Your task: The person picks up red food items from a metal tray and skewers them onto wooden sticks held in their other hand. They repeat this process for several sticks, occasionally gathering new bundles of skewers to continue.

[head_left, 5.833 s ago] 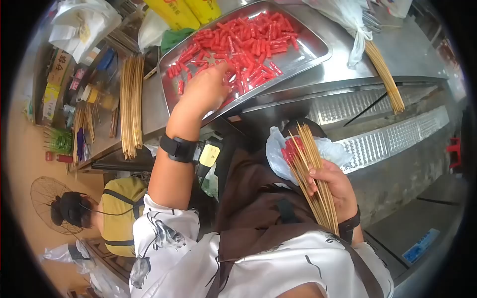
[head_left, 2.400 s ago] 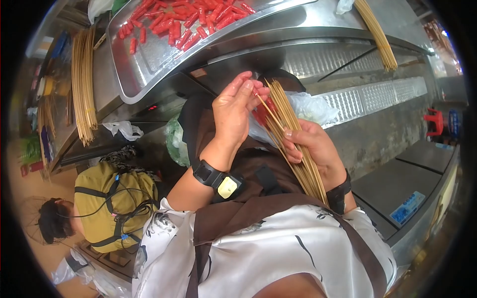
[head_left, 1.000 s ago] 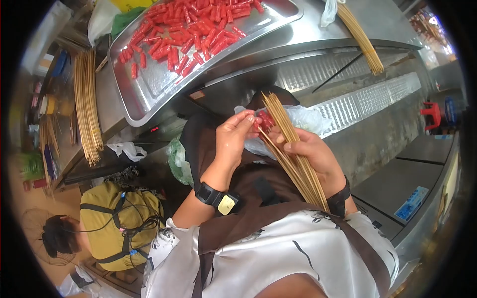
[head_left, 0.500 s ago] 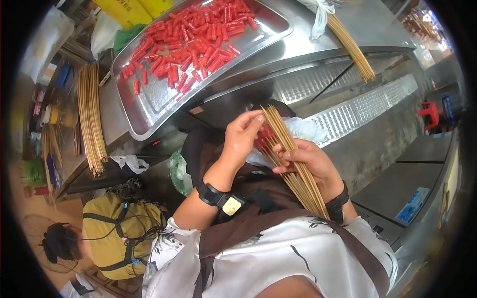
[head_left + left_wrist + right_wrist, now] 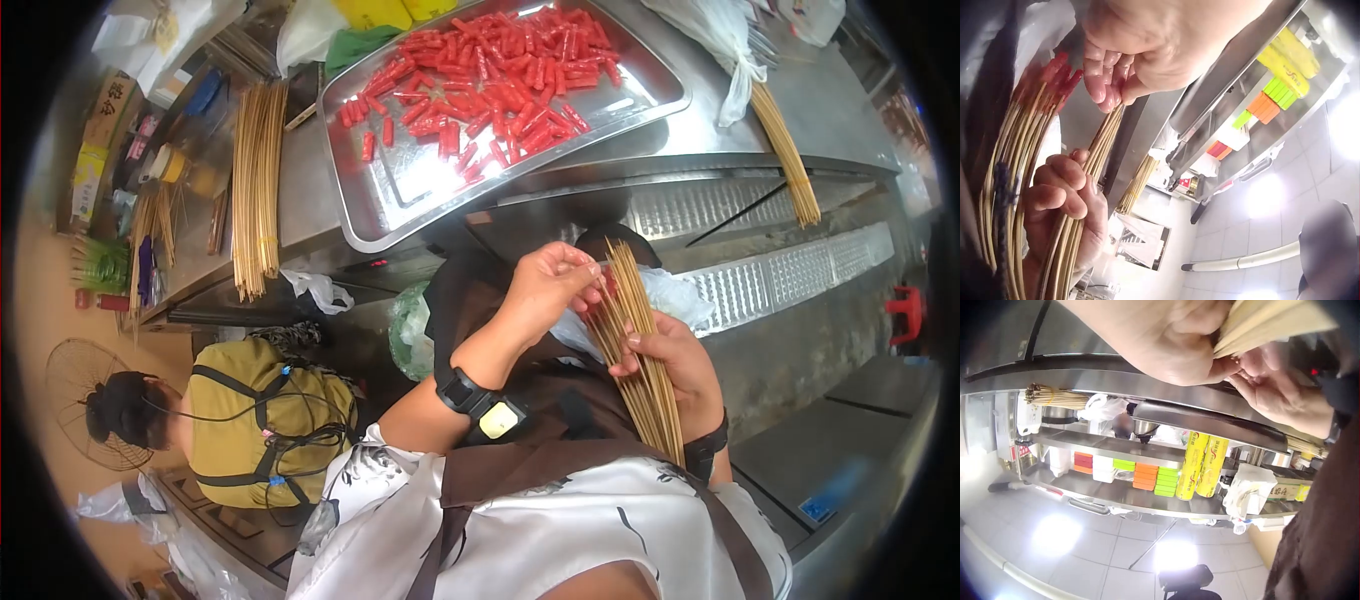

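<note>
My right hand [image 5: 685, 365] grips a thick bundle of bamboo skewers [image 5: 645, 340] over the lap, points upward. Several skewers at the bundle's left side carry short red sausage-like pieces [image 5: 1063, 81] near their tips. Bare skewers [image 5: 1102, 147] stand beside them, as the left wrist view shows. My left hand [image 5: 548, 285] is at the points of the bare skewers, its wet thumb and fingertips pinching a skewer tip. Many more red pieces [image 5: 490, 75] lie heaped in a metal tray [image 5: 375, 235] on the counter in front.
Another skewer bundle [image 5: 258, 190] lies on the counter at left, and a third bundle [image 5: 785, 150] juts over its right edge. A pale plastic bag [image 5: 680, 298] lies behind my hands. At lower left sits a person with a yellow backpack [image 5: 265, 425].
My left hand was in the tray at first, then brought a red piece to a skewer and let it go there. It has since moved to the bare tips. My right hand keeps its grip.
</note>
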